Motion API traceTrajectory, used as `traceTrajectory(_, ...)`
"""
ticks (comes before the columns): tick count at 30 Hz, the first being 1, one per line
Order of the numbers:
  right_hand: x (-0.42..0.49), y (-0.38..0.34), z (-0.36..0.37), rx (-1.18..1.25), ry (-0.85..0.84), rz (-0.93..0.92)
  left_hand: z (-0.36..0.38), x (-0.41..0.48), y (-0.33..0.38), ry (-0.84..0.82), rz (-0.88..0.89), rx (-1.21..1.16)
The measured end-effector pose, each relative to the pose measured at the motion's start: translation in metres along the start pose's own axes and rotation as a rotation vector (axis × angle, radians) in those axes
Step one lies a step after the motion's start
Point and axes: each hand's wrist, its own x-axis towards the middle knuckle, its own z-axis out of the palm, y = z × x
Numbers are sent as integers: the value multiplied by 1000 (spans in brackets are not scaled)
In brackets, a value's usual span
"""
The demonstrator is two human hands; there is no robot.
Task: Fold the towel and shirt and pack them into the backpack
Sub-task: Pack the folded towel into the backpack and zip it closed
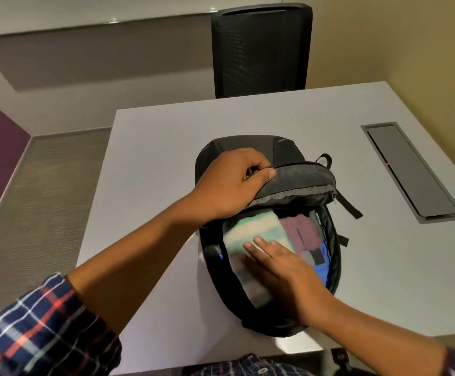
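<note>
On the table point(153, 164) lies the open backpack point(288, 183). Left hand point(231, 183) reaches across from the left, fingers point(264, 176) clamped on the raised flap's edge, thumb on top. Right hand point(283, 263) lies flat, fingers together and straight, pressing the folded towel point(256, 229) inside the bag. Beside it sits the maroon shirt point(299, 232), partly hidden by the flap and blurred; its fold cannot be judged.
</note>
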Motion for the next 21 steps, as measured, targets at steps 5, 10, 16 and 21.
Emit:
traceTrajectory(5, 67, 21, 36, -431, -195, -66, -9, -3, -5, -44, 3, -4)
traceTrajectory(10, 84, 16, 49, -428, -443, -156, -32, 5, -14, -102, 0, 11)
traceTrajectory(16, 98, 1, 63, -436, -278, 140, -39, 2, -26, -143, 0, -18)
traceTrajectory(21, 97, 1, 89, -504, -285, 111, -33, -5, -37, -170, -18, -82)
